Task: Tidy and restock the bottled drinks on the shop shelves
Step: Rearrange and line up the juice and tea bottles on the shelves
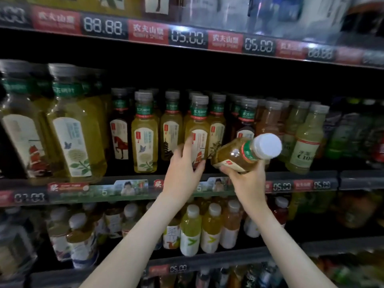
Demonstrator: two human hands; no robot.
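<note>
My right hand (pixel 248 179) grips a yellow-green tea bottle (pixel 239 152) with a white cap, tilted so the cap points up and to the right, in front of the middle shelf (pixel 133 183). My left hand (pixel 185 163) reaches to an upright tea bottle (pixel 197 129) with a grey cap at the shelf front; the fingers curl round its lower body. Several similar tea bottles stand in rows on this shelf, some yellow, some dark.
Two large yellow tea bottles (pixel 76 125) stand at the left of the middle shelf. Pale green bottles (pixel 305 140) stand at the right. The lower shelf (pixel 207 260) holds several white-capped bottles. Price strips (pixel 187 37) run along each shelf edge.
</note>
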